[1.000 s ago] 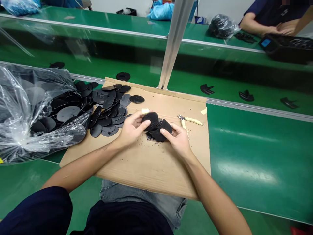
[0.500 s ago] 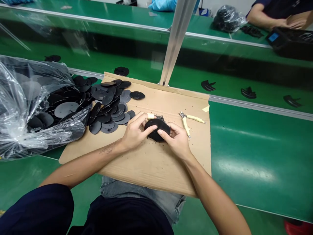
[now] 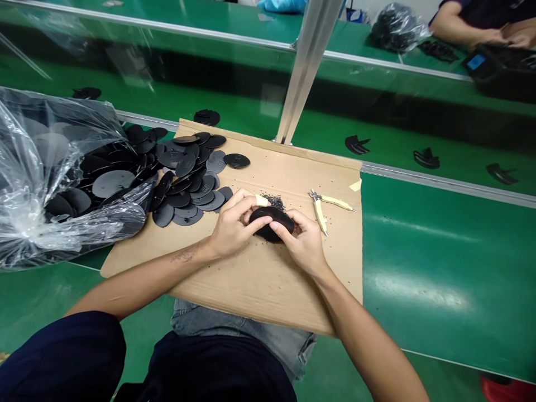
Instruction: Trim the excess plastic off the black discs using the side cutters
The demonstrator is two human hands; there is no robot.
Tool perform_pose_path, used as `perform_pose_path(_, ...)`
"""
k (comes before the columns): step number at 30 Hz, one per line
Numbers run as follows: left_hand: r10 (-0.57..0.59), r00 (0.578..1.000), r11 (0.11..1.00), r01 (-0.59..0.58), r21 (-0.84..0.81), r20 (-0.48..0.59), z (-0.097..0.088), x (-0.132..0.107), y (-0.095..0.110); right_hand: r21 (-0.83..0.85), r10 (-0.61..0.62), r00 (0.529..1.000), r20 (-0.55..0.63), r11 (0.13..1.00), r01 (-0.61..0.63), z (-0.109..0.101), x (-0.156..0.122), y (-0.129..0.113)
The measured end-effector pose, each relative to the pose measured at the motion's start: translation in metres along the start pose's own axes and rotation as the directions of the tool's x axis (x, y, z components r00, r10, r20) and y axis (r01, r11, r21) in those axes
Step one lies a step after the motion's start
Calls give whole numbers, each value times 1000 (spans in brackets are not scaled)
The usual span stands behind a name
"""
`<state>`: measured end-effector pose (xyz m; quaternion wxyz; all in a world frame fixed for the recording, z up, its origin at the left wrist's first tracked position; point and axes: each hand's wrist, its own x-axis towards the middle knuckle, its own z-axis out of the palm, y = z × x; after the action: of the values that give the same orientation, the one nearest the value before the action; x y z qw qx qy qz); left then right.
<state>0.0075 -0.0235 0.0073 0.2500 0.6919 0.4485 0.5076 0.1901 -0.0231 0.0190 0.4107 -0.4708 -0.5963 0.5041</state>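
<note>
Between both hands is a black oval plastic disc (image 3: 272,225), gripped at its two sides. My left hand (image 3: 235,225) is closed on its left edge, the thumb lying on the near face; one finger wears a pale yellow wrap. My right hand (image 3: 305,241) is closed on the right edge, its thumb also on the face. Just beyond the disc lies a heap of tiny black scraps (image 3: 274,201) on the cardboard sheet (image 3: 251,290). Side cutters with pale yellow handles (image 3: 320,212) rest with handles spread, right of my right hand. The far fingertips are partly hidden behind the disc.
Many similar black discs (image 3: 184,190) are piled left on the cardboard, spilling from a clear plastic bag (image 3: 33,167). A metal post (image 3: 307,72) and clear panel stand behind. Across it, a person's hands (image 3: 508,38) are near a black box (image 3: 502,72).
The disc has tilted slightly between my hands, and more of the scrap heap shows behind it. The whole view has shifted a little.
</note>
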Motion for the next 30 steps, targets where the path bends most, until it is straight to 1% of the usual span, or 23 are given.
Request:
perform_pose_path(6,-13,1000,1000,13,1,-16,2,-1,-1,-95,-71,997,4,993,71,-1,-2,-2)
perform_pose_path(8,-47,999,998,46,-40,-23,3,-1,-2,-109,-116,993,-7,987,115,-1,-3,-3)
perform_pose_path(11,-74,996,986,79,-146,41,4,1,-3,-148,-186,982,-22,972,181,-3,-3,-2)
perform_pose_path(13,-23,997,989,33,-147,69,2,2,-3,-193,-237,971,4,953,234,-6,-2,-1)
perform_pose_path(15,77,995,993,-71,-96,67,-1,2,-3,-236,-297,953,63,923,303,-9,0,0)
perform_pose_path(17,177,981,983,-172,-56,81,-4,3,-3,-264,-352,927,132,889,375,-12,2,1)
perform_pose_path(19,232,967,973,-229,-40,103,-6,4,-5,-281,-385,906,175,863,421,-14,2,2)
perform_pose_path(23,277,949,961,-272,-58,151,-9,8,-9,-294,-404,898,173,850,438,-12,1,3)
perform_pose_path(26,285,939,958,-274,-80,194,-11,10,-9,-275,-410,899,155,856,438,-11,0,4)
perform_pose_path(30,315,936,949,-306,-79,157,-12,9,-6,-271,-405,903,145,861,430,-11,-1,3)
